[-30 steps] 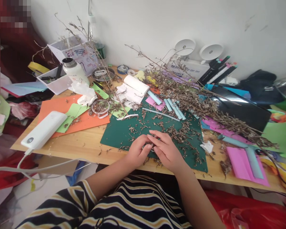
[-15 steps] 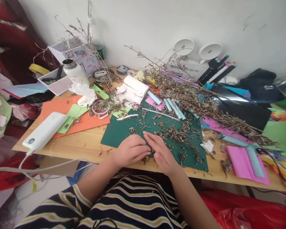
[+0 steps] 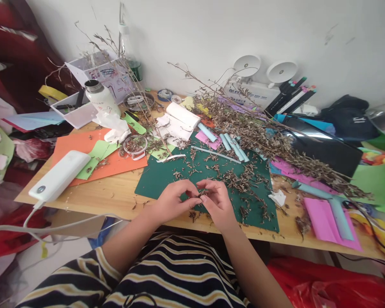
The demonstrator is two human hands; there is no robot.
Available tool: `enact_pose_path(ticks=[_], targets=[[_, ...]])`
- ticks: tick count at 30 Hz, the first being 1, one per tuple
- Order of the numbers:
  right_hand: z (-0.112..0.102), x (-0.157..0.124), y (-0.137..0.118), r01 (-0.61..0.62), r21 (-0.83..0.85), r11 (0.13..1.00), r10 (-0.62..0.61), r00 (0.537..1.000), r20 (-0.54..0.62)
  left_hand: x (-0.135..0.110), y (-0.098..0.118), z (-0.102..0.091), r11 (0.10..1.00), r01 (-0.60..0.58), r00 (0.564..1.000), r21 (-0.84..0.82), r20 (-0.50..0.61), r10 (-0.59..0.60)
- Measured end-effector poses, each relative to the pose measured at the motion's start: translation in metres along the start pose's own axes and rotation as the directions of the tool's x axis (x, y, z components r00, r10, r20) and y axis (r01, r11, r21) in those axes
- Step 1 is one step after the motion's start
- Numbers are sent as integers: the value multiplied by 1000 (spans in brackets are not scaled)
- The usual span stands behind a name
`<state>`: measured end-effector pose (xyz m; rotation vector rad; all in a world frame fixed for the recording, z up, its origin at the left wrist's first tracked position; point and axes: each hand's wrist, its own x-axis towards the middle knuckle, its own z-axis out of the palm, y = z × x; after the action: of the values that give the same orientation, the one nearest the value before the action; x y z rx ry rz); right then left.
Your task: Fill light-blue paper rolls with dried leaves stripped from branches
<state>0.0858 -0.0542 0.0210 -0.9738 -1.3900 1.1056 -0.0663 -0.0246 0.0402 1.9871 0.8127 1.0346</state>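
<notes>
My left hand and my right hand meet over the front edge of a green cutting mat. Their fingertips pinch a small bit of dried leaf between them, mostly hidden by the fingers. Loose crumbled dried leaves are scattered over the mat, thickest to the right of my hands. Behind lies a large bundle of dried leafy stalks, stretching from the back of the table to the right. A thin pale strip rests along the mat's back part.
Blue paper rolls lie behind the mat, beside a white paper roll. On the left are a white power bank with a cable, orange paper, a small round clear container and an open white bottle. Pink paper lies right.
My hands have gone from lying palm to palm with flatter fingers to curled fingers, with their tips pinching together on the leaf bit. The things on the table stay put.
</notes>
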Motion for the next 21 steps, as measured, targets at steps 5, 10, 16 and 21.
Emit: enact_pose_path(ticks=[5,10,16,21], targets=[[-2,2,3,124,-187,974,-138,989,-62,-1,-1,7,966,221,970,-132,-72,-232],[-7,5,6,374,-446,813,-416,909,3,-3,-3,15,993,71,971,-90,-221,-89],[-16,8,-1,567,-596,569,-580,790,198,-4,-14,21,998,7,955,-56,-295,-24],[-18,9,-9,525,-618,586,-518,829,213,2,-17,19,995,-41,989,-89,-143,28]])
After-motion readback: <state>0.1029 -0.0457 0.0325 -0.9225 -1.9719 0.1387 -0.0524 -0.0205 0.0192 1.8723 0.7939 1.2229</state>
